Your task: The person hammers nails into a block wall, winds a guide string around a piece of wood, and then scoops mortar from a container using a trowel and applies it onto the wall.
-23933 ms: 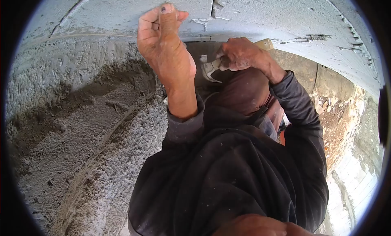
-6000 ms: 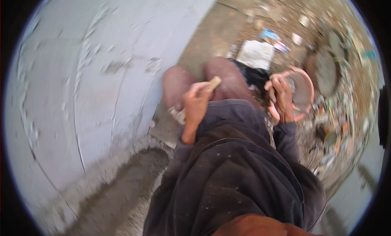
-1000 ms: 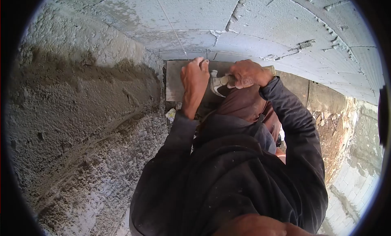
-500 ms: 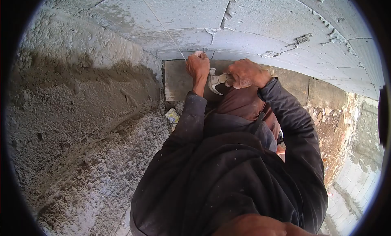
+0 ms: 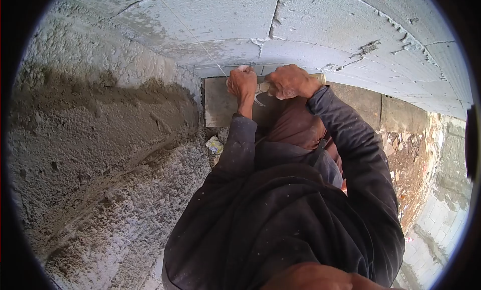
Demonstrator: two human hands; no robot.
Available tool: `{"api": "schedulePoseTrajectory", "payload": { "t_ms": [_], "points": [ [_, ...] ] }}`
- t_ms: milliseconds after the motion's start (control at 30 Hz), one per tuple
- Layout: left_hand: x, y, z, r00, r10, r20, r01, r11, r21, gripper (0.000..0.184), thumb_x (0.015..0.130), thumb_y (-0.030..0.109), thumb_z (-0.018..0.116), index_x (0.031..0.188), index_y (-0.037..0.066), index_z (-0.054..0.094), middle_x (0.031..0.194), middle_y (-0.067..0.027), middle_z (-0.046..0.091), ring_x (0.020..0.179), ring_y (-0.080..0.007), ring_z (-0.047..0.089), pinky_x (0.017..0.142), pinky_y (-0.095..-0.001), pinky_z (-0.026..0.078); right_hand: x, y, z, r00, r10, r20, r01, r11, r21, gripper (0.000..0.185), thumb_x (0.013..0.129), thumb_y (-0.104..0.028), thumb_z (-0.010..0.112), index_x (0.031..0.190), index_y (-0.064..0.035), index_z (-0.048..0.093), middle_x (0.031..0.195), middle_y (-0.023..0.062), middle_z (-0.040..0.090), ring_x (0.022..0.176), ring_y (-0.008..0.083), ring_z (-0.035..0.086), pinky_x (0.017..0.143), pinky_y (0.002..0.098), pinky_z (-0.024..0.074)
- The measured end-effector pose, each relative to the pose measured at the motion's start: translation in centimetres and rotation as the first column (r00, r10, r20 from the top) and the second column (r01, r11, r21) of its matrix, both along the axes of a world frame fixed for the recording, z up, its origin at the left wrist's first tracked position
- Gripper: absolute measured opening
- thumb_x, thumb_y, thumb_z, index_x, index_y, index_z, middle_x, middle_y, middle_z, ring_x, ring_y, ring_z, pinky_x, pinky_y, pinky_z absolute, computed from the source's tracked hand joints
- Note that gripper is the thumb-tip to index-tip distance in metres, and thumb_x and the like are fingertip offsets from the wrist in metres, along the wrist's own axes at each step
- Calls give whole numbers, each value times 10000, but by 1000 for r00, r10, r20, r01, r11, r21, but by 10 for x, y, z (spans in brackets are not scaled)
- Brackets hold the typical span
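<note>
Sleeves [image 5: 345, 127], both dark, are nearest; past them R hand [image 5: 290, 81] is clenched round hammer [image 5: 321, 78], handle end poking out one side, claw [image 5: 258, 100] the other, close by L hand [image 5: 242, 84]. L fingers curled tight, can't tell on what, at lower end of thin string [image 5: 199, 42]. Flat grey slab [image 5: 218, 109] below, then pale block wall [image 5: 320, 34] w/ string running up across it.
</note>
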State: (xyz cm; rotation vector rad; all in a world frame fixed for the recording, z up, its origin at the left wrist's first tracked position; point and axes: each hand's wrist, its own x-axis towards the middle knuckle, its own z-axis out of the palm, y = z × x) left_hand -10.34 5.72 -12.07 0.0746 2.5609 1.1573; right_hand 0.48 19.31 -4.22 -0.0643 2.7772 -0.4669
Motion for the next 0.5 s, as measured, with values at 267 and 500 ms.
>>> {"api": "schedulePoseTrajectory", "payload": {
  "t_ms": [267, 500],
  "points": [
    [9, -4, 22, 998, -64, 20, 65, 997, -37, 270, 914, 293, 664, 1056, 115, 809, 1013, -191, 776, 995, -437, 714, 885, -567, 545, -7, 3, 0, 999, -30, 29, 28, 999, 42, 344, 831, -384, 755, 1029, -103, 747, 943, 164, 749, 936, 382, 733, 800, 489, 584],
    [39, -71, 122, 907, 137, -399, 113, 832, 544, 301, 1059, 204, 607, 1229, -26, 702, 1087, -183, 757, 1069, -280, 729, 906, -386, 563, 20, 10, -1, 999, 38, -1, -38, 971, -235, 378, 828, -399, 774, 1090, -126, 773, 921, 166, 749, 930, 411, 725, 792, 507, 574]
  ]
}}
